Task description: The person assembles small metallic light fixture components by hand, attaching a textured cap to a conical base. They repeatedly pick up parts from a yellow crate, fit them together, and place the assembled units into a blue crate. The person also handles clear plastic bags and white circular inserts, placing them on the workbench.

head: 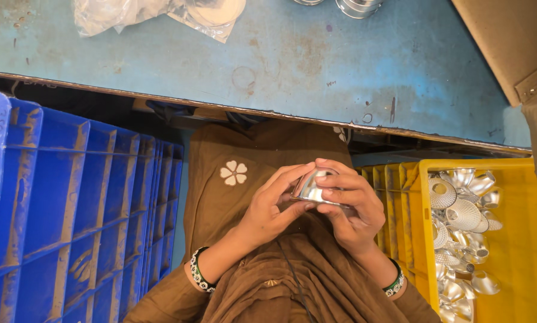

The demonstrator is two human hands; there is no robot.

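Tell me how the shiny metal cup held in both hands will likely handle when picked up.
The metal cup looks thin-walled, so probably light and stiff, though it may dent if squeezed. Its polished surface likely makes it slippery; both the left hand and right hand wrap it. Being round, it would probably roll if laid sideways.

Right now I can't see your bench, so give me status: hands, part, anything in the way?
Left hand and right hand both gripping one shiny metal cup over lap. Yellow crate of similar cups at right. Nothing in the way.

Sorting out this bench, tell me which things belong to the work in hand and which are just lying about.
In use:
shiny metal cup, held by left hand and right hand
yellow crate of similar metal cups

Lying about:
blue crate
plastic bags
cardboard box
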